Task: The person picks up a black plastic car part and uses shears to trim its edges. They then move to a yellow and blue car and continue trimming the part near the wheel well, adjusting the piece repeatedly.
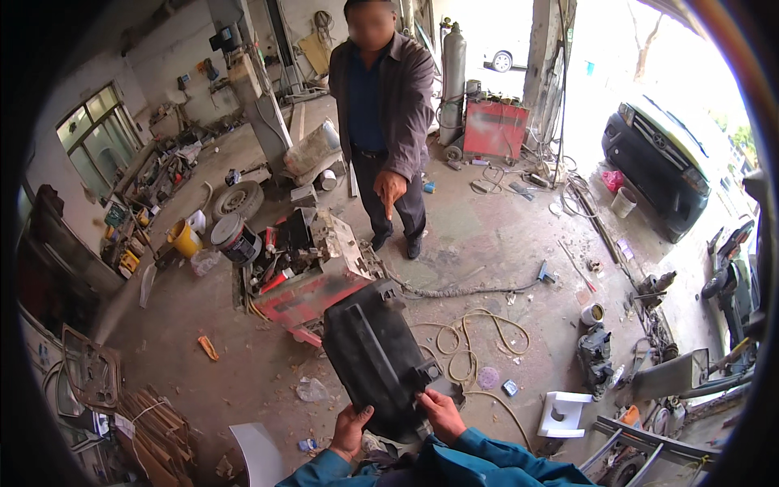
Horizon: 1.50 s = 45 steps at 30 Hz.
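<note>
A large black moulded plastic panel (375, 349) with a raised rib and brackets at its edge is held tilted in front of me. My left hand (350, 432) is closed on its near left edge, thumb on top. My right hand (442, 415) grips the near right edge, close to a bracket. The panel's underside is hidden. Beyond it, a person in a dark jacket (408, 101) stands facing me, with one hand (391, 191) pointing down.
Just beyond the panel stands a cluttered red machine (296, 307). A yellowish hose (462, 341) coils on the floor to its right. Cardboard (150, 434) lies at near left, a white foam piece (563, 414) and metal ladder-like frame (649, 454) at near right. A vehicle (659, 162) stands far right.
</note>
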Available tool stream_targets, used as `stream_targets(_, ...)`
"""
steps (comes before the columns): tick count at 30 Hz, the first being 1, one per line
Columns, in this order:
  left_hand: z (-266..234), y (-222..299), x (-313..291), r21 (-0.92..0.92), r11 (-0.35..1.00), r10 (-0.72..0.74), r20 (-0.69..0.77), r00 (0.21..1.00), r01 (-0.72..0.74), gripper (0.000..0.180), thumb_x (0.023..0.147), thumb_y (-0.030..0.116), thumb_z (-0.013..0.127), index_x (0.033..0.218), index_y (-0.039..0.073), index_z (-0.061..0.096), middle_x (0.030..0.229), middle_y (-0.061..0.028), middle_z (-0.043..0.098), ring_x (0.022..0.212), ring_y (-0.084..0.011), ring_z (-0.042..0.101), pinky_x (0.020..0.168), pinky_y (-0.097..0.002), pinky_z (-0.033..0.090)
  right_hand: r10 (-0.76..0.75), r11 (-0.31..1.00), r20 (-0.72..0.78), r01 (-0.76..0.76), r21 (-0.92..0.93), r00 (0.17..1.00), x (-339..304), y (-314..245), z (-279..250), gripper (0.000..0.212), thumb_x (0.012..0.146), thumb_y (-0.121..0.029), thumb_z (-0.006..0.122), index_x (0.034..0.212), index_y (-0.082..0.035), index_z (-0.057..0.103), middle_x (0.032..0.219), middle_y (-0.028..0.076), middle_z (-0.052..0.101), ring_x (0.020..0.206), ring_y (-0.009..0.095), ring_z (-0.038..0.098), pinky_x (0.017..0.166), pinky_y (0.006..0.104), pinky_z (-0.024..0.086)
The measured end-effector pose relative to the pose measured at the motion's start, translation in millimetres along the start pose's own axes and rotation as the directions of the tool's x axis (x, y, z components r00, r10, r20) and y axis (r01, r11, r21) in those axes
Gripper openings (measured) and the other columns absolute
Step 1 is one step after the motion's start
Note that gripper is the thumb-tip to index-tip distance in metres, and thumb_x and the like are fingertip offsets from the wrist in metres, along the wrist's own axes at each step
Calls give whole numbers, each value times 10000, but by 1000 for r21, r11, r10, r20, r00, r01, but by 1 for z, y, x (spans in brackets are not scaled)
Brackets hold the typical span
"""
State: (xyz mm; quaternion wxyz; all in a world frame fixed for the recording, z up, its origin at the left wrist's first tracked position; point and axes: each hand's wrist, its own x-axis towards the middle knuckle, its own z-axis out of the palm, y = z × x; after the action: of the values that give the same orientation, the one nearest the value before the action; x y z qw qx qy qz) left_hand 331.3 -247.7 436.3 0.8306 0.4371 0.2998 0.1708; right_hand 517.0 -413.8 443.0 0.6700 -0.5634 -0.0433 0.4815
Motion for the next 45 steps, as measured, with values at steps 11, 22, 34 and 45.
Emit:
stream_targets(11, -43, 56, -21, -47, 986, 147, -174, 974, -158, 471, 996, 264, 833, 1346, -18, 692, 1281, -73, 754, 1159, -202, 695, 1060, -363, 523, -125, 953, 103, 148, -266, 987, 5, 11, 74, 360, 1153, -316, 622, 1249, 20, 708, 1043, -24, 682, 981, 72, 584, 876, 267, 499)
stream_targets(22, -142, 124, -40, -37, 947, 281, -395, 875, -320, 442, 995, 296, 841, 1278, -26, 732, 1211, -61, 769, 1085, -159, 695, 1001, -338, 534, 78, 910, 189, 8, -414, 979, 3, 66, 118, 395, 1125, -259, 649, 1398, 24, 686, 1206, 111, 788, 1126, 186, 723, 992, 324, 560)
stream_targets(34, -172, 153, -72, -74, 915, 314, -486, 816, -396, 484, 1010, 329, 819, 1331, -15, 705, 1259, -66, 747, 1129, -177, 681, 1043, -355, 520, -78, 759, 250, 220, -613, 965, 12, 75, 166, 406, 1091, -274, 699, 1381, 10, 702, 1254, 160, 787, 1174, 242, 748, 1013, 363, 571)
stream_targets(45, -206, 175, -97, -228, 854, 261, -589, 765, -467, 541, 1031, 353, 786, 1391, -34, 670, 1384, -124, 706, 1230, -264, 675, 1120, -424, 511, -213, 652, 304, 367, -664, 929, 8, 68, 212, 460, 1048, -280, 752, 1422, -26, 671, 1368, 191, 669, 1274, 314, 687, 1025, 428, 586)
